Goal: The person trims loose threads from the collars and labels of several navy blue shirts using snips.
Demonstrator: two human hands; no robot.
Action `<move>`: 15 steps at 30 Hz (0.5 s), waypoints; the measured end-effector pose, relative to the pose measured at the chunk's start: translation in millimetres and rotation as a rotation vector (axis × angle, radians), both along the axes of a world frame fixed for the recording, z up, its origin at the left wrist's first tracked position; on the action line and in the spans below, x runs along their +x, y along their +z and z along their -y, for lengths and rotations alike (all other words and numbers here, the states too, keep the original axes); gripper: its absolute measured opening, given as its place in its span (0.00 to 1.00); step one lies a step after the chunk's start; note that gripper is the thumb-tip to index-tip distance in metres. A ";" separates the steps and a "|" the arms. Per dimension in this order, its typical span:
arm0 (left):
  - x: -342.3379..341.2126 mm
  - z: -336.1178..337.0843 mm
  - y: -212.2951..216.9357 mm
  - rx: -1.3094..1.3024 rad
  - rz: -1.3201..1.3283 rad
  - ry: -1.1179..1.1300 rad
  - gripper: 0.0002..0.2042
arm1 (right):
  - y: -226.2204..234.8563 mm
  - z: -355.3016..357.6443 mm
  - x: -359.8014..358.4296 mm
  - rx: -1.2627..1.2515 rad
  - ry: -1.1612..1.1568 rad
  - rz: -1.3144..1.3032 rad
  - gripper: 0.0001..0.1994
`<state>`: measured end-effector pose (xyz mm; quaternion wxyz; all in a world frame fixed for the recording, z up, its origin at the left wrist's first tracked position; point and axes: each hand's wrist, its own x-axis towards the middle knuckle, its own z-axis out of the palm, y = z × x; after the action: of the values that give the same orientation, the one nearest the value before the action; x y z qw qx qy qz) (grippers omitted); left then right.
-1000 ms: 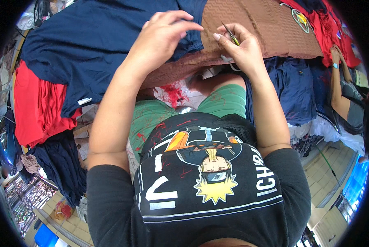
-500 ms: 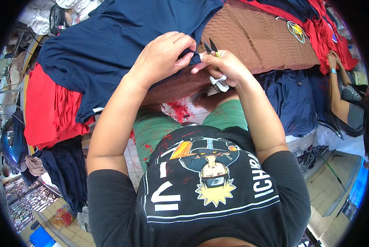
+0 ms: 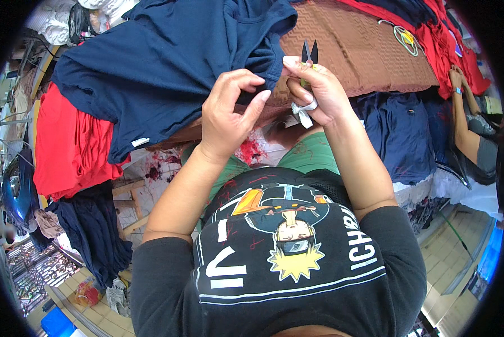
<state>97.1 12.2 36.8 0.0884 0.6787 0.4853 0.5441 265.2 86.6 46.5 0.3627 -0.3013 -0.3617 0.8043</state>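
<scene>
A navy shirt (image 3: 167, 62) lies spread over the brown textured cloth (image 3: 364, 56) in front of me. My left hand (image 3: 229, 109) is at the shirt's near right edge, thumb and fingers apart, with nothing visible between them. Thread snips (image 3: 313, 53) with dark pointed blades stand up from my right hand (image 3: 322, 92), their handles mostly hidden in the curled fingers. That hand's thumb and forefinger tips are beside the shirt's edge; whether they also pinch fabric I cannot tell. A white strip (image 3: 303, 114) is wrapped round one of its fingers.
Red folded garments (image 3: 75, 146) are stacked at the left, with dark cloth hanging below. Navy garments (image 3: 395, 135) lie at the right. A looped pale cord (image 3: 406, 40) rests on the brown cloth. At far right are another person's hands (image 3: 456, 81) on red fabric.
My left hand has let go of the shirt's edge and moved down, its fingers opening. My right hand has shifted slightly right, turning the snips more upright. The shirt's edge has fallen differently.
</scene>
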 end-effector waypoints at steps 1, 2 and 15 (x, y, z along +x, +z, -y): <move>-0.8 -2.6 4.0 0.008 -0.015 0.015 0.11 | 1.4 0.9 -0.3 0.003 -0.022 0.036 0.08; -1.4 -4.2 5.8 0.015 -0.029 0.029 0.11 | 0.4 0.4 -0.1 0.011 -0.017 0.024 0.08; 2.1 -16.8 2.1 -0.153 -0.015 0.091 0.12 | -11.1 2.8 -6.6 0.585 -0.282 0.334 0.07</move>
<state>99.2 29.1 39.0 0.1112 0.6512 0.5566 0.5037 258.6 83.8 35.4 0.4769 -0.3590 -0.5853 0.5487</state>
